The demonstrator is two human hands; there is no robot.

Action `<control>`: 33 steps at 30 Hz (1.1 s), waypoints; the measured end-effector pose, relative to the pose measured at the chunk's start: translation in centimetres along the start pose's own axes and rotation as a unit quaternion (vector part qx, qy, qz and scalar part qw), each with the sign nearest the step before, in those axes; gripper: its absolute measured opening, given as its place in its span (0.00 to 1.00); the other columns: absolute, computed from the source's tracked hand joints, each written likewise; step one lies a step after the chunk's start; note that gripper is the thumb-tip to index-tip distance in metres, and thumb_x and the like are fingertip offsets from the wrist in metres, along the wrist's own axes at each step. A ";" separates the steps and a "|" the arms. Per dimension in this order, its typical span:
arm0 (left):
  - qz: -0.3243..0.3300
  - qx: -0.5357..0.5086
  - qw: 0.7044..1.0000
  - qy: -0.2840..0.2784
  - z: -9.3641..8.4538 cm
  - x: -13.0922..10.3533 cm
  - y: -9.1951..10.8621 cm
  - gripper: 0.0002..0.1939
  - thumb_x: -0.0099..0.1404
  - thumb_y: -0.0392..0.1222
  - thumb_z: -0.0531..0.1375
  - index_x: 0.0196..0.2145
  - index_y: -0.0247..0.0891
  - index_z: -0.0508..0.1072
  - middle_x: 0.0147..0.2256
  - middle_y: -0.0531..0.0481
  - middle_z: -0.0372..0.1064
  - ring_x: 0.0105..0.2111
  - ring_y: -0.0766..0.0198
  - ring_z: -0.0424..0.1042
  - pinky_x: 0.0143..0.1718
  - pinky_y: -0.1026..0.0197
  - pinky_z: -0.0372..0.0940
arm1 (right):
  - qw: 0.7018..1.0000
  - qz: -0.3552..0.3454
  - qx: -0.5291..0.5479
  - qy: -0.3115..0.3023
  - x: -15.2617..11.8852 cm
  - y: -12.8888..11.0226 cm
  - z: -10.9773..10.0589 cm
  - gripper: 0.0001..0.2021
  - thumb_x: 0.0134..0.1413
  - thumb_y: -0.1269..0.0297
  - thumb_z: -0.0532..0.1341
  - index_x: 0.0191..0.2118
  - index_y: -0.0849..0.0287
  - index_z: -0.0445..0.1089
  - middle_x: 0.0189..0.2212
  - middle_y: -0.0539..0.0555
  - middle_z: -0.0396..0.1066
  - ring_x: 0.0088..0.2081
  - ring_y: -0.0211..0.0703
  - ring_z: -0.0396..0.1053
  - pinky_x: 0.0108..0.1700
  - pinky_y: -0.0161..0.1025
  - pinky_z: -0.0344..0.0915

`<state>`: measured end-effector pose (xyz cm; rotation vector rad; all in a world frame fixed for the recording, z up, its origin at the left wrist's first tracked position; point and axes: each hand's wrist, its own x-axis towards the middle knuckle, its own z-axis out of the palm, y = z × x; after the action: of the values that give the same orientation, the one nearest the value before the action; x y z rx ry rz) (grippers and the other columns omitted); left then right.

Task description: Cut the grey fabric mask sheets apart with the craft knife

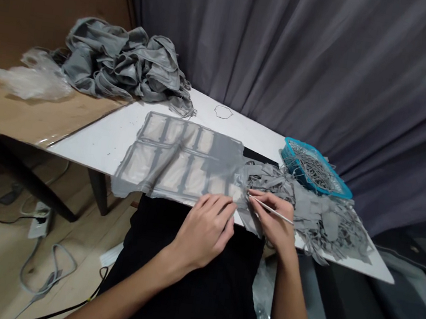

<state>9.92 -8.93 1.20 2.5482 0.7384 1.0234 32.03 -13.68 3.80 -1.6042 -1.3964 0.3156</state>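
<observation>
A thin grey sheet (174, 167) with rows of pale rectangular panels lies creased across the table, overhanging its front edge. My left hand (207, 227) is at the sheet's near edge, fingers curved over the top and thumb below, closed on it. At the sheet's right end, my right hand (274, 218) pinches a slim whitish rod-shaped tool (273, 210), its tip toward the sheet's edge; I cannot tell its exact kind. Grey fabric scraps and strips (319, 217) are heaped beside and behind my right hand.
A blue basket (345, 191) full of thin grey strands stands at the right. Crumpled grey fabric (127, 63) is piled at the back left, next to clear plastic (32, 78). A dark thin loop (223, 112) lies on the white table (257, 126). Cables and a power strip (40, 222) are on the floor.
</observation>
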 end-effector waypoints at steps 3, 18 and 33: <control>0.024 0.030 0.999 -0.027 1.0 1.2 0.6 0.20 0.81 0.37 0.55 0.66 0.34 0.74 0.61 0.39 0.78 0.61 0.48 0.75 0.67 0.45 0.65 | 1.000 -0.013 -0.015 -0.011 -0.2 0.8 -0.5 0.08 0.65 0.58 0.73 0.35 0.54 0.84 0.47 0.60 0.88 0.47 0.57 0.87 0.52 0.51 0.84; 0.047 0.091 0.995 -0.011 3.8 -0.6 0.1 0.24 0.85 0.43 0.54 0.72 0.33 0.70 0.73 0.42 0.70 0.72 0.50 0.69 0.72 0.47 0.59 | 0.995 -0.066 -0.036 -0.069 -0.8 0.7 -1.3 0.06 0.68 0.61 0.72 0.37 0.52 0.85 0.50 0.58 0.87 0.51 0.56 0.86 0.60 0.53 0.80; 0.057 0.104 0.993 0.003 3.8 -0.7 0.0 0.24 0.84 0.43 0.55 0.71 0.33 0.71 0.72 0.44 0.72 0.70 0.52 0.71 0.70 0.48 0.59 | 0.996 -0.037 -0.025 -0.073 -0.9 1.4 -1.3 0.06 0.69 0.60 0.70 0.38 0.51 0.85 0.50 0.56 0.88 0.49 0.57 0.87 0.57 0.51 0.82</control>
<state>12.16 -9.59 -1.84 2.7955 0.7453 1.0378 33.56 -14.88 3.02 -1.5911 -1.5820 0.3615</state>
